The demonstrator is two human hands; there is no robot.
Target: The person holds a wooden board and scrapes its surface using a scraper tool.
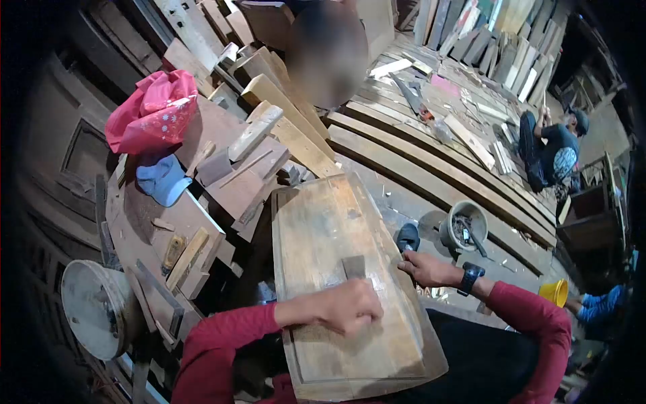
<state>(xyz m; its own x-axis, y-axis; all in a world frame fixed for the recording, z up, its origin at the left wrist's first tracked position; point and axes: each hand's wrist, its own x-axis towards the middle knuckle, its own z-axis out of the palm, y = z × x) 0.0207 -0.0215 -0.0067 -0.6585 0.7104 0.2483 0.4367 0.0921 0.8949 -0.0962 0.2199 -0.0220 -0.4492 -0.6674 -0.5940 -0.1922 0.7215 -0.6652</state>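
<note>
Head view: long brown wooden beams [410, 174] run side by side across the floor beyond me, and a person in dark clothes and a cap [562, 145] sits at the far right. Next in size comes the pale brown, worn wooden panel with a bevelled border [323, 236], lying lengthwise in front of me over my dark-clothed lap. A dirty off-white round bucket [94, 316] stands to my left, and a bright pink bag with white snowflakes [155, 111] sits on the cluttered wood ahead of it. Beyond the panel's right side is a grey round tub with dark bits in it [444, 232]. A light blue cloth cap [163, 180] lies near the bag. My left hand [350, 306] is closed around a flat grey rectangular blade [353, 267], pressed on the panel's face. My right hand [433, 269] grips the panel's right edge, its underside fingers hidden; a black wristwatch [470, 277] circles that wrist.
</note>
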